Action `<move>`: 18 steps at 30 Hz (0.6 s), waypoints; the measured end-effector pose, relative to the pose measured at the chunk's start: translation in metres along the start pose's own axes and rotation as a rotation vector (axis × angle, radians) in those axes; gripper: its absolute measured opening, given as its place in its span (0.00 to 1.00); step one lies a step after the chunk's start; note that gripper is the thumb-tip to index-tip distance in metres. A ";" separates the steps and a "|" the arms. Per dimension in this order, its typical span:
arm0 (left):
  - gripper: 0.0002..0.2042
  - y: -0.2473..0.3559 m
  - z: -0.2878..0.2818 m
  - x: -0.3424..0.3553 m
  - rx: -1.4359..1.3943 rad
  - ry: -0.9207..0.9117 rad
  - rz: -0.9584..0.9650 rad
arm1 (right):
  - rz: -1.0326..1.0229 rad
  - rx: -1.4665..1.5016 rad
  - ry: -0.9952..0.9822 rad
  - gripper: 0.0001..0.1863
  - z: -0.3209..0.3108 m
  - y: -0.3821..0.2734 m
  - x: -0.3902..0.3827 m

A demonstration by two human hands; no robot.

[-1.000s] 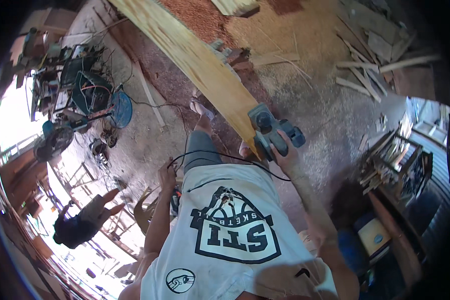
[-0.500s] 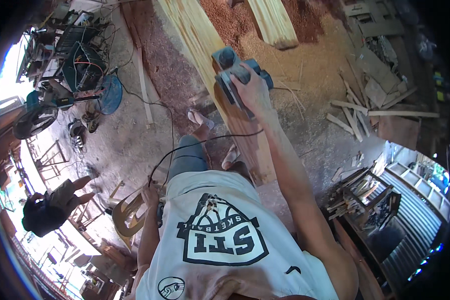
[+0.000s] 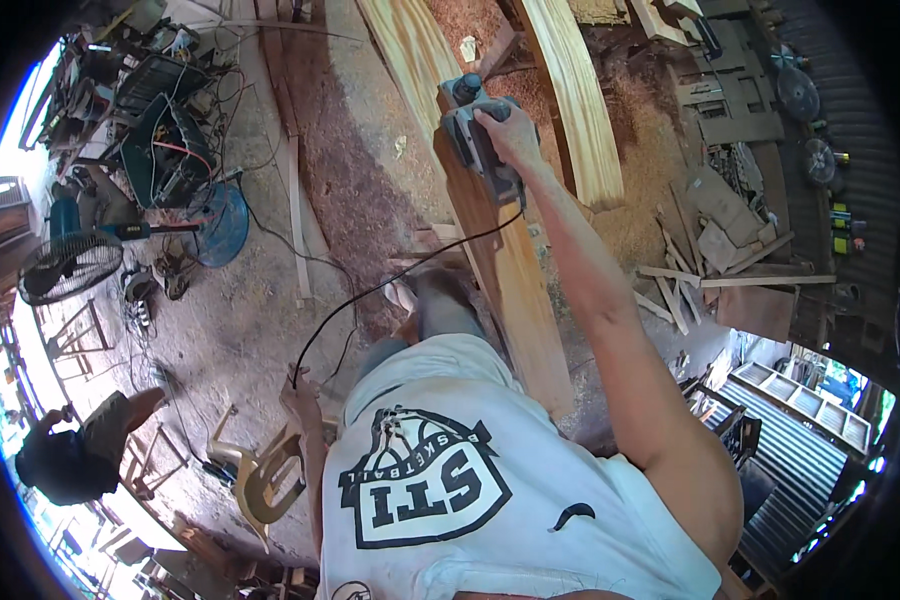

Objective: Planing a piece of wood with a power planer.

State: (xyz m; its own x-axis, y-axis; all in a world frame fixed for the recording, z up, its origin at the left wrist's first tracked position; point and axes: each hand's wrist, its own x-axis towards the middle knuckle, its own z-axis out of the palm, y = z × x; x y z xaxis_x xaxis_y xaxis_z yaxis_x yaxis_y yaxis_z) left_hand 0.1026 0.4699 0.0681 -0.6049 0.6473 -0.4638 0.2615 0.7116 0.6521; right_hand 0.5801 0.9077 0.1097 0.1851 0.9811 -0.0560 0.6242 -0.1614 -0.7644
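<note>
My right hand [image 3: 511,136] is closed round the handle of a grey-blue electric planer [image 3: 476,152]. The planer sits on top of a long pale wooden plank [image 3: 518,275], which runs from the far edge toward my legs. A black power cord [image 3: 395,277] leaves the planer and sags across to my left. Down by my left side, my left hand [image 3: 303,393] grips that cord with curled fingers, partly beside my shirt.
Another plank [image 3: 583,110] lies right of the first, amid reddish shavings. Scrap wood [image 3: 715,250] is piled farther right. At left stand a fan [image 3: 71,266], a blue round object [image 3: 222,225] and cluttered tools. A beige plastic chair [image 3: 268,482] is near my left hand; another person [image 3: 70,462] is beyond.
My view has shifted, and I stand farther along the plank. The planer now points more straight ahead along it. The cord stretches from my left hand to the planer's rear.
</note>
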 end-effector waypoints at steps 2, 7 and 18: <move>0.23 0.015 -0.002 0.013 0.002 0.010 0.036 | -0.022 -0.042 0.001 0.26 0.011 -0.014 0.025; 0.24 0.048 0.000 0.037 -0.051 -0.019 0.039 | 0.007 -0.036 0.000 0.22 0.030 -0.047 0.079; 0.20 0.080 0.008 0.195 0.191 -0.056 0.246 | 0.074 -0.039 -0.047 0.22 0.067 -0.082 0.199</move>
State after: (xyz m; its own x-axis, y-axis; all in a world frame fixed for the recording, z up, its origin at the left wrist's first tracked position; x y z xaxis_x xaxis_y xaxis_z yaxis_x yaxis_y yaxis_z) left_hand 0.0118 0.6559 0.0250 -0.4649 0.8167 -0.3418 0.5349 0.5668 0.6266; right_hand 0.5148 1.1230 0.1189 0.1965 0.9702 -0.1416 0.6395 -0.2363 -0.7316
